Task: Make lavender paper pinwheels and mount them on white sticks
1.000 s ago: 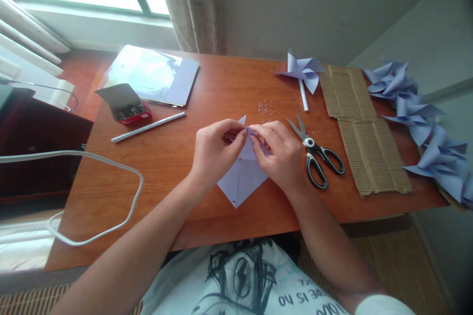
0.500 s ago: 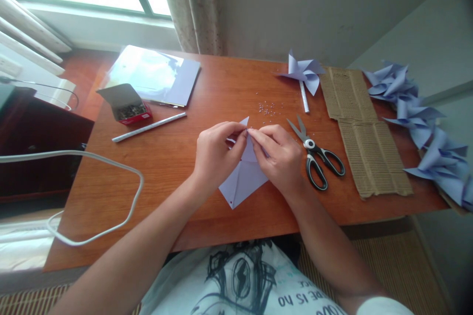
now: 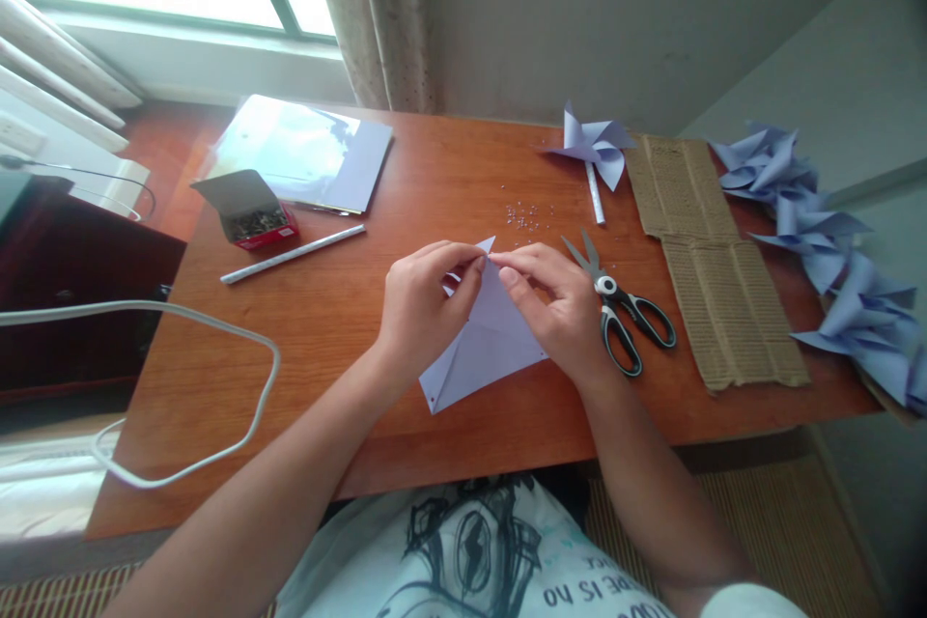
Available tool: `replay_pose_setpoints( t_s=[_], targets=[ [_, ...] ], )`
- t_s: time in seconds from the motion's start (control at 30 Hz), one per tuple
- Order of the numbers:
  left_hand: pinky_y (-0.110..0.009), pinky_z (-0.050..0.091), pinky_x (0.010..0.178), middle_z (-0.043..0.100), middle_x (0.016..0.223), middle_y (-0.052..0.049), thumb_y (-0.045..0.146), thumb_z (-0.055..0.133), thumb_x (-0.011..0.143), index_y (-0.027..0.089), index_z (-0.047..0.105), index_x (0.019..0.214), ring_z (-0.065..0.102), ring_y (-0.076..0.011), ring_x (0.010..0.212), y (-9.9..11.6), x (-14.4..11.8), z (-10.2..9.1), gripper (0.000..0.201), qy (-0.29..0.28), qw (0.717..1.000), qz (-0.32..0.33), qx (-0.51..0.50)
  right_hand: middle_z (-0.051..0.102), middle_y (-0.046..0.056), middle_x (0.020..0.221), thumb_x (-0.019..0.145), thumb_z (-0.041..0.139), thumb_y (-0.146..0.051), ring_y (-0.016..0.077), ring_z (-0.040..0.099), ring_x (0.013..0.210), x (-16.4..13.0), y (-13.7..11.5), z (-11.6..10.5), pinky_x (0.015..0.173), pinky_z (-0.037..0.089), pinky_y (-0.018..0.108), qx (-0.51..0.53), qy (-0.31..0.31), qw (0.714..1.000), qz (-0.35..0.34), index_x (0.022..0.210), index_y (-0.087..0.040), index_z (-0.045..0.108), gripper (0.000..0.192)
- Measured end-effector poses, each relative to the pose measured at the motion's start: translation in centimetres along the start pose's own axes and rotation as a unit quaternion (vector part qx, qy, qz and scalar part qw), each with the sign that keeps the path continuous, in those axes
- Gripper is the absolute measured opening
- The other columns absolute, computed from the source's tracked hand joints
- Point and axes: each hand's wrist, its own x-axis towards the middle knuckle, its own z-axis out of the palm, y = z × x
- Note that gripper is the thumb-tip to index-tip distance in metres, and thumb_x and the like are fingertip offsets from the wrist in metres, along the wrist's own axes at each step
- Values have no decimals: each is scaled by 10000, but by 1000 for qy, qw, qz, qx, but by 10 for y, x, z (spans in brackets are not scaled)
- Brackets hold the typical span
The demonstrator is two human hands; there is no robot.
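A pale lilac sheet of paper [image 3: 489, 348] lies on the table under my hands, with crease lines and small dark holes near its corners. My left hand [image 3: 424, 299] pinches it near the far corner between thumb and forefinger. From the other side, my right hand [image 3: 561, 309] has its bent fingers closed on the paper at the same spot, fingertips almost meeting those of the left. Whether something small sits between the fingertips is too fine to make out. Scissors [image 3: 608, 286] with black and white handles lie partly spread just right of my right hand.
Small silvery bits [image 3: 522, 215] are scattered beyond my hands. A finished paper pinwheel [image 3: 594, 150] lies behind them, several more [image 3: 818, 232] at the right by flattened cardboard [image 3: 714, 251]. To the left are an opened red box [image 3: 262, 230], a rolled paper stick [image 3: 294, 254], a glossy folder [image 3: 311, 150] and a white cable [image 3: 271, 386].
The paper has turned a little, its near corner swinging left and more of its right side showing. My right fingers have shifted slightly at the far corner; my left hand keeps its pinch.
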Motion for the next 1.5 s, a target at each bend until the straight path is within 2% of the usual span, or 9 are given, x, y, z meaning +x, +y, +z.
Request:
replay_pose_setpoints(
  t_s=[0.1, 0.2, 0.33, 0.53, 0.7, 0.93, 1.2, 1.5],
  targets=[
    [-228, 548, 664, 763, 803, -33, 199, 644, 896, 170, 756, 868, 682, -133, 680, 1, 1, 0, 119, -17, 999, 3, -32, 752, 25, 926, 963, 620, -316, 161, 671, 811, 3, 4, -7, 692, 537, 285, 148, -34, 983, 103, 1012, -253, 789, 186],
    [-230, 552, 670, 762, 806, -38, 203, 678, 881, 158, 749, 861, 687, -134, 687, 3, 0, 1, 86, -31, 995, -23, -92, 739, 2, 822, 916, 694, -331, 135, 630, 707, 4, 11, -8, 618, 503, 257, 239, -30, 958, 157, 936, -242, 791, 133],
    [-239, 548, 659, 756, 797, -38, 239, 718, 865, 159, 736, 853, 689, -145, 703, 5, -1, 2, 83, -44, 983, -69, -167, 708, -14, 752, 826, 797, -350, 119, 586, 662, 6, 13, -6, 584, 467, 240, 291, -30, 935, 200, 864, -231, 777, 126],
    [-237, 513, 620, 722, 763, -24, 273, 796, 803, 164, 712, 812, 654, -139, 686, 4, 0, 1, 138, -52, 963, -111, -240, 689, -19, 769, 781, 838, -371, 101, 553, 656, 6, 13, -6, 586, 447, 228, 335, -58, 911, 234, 856, -224, 766, 180],
    [-225, 498, 611, 727, 768, -21, 257, 796, 805, 165, 718, 827, 651, -130, 685, 7, 0, 1, 123, -60, 959, -112, -255, 686, -24, 754, 776, 845, -350, 95, 536, 639, 6, 13, -5, 589, 438, 228, 335, -52, 915, 219, 834, -220, 758, 167],
    [-229, 493, 608, 728, 768, -26, 244, 759, 830, 166, 720, 842, 653, -135, 686, 9, 0, 0, 88, -69, 958, -116, -254, 652, -30, 720, 807, 815, -383, 101, 526, 636, 6, 11, -3, 578, 426, 235, 298, -33, 934, 192, 828, -216, 730, 188],
    [-241, 501, 627, 732, 785, -29, 280, 774, 822, 169, 720, 844, 658, -143, 701, 6, 0, 0, 125, -73, 960, -111, -247, 680, -24, 772, 824, 800, -376, 111, 586, 680, 5, 6, -3, 673, 509, 254, 259, -20, 953, 158, 837, -220, 722, 175],
    [-247, 515, 661, 715, 798, -30, 279, 727, 855, 173, 708, 844, 654, -149, 725, 4, 1, -2, 109, -93, 964, -101, -227, 705, 0, 817, 822, 789, -412, 146, 640, 769, 4, 5, -4, 708, 526, 277, 220, -23, 962, 158, 838, -207, 699, 224]
  ],
)
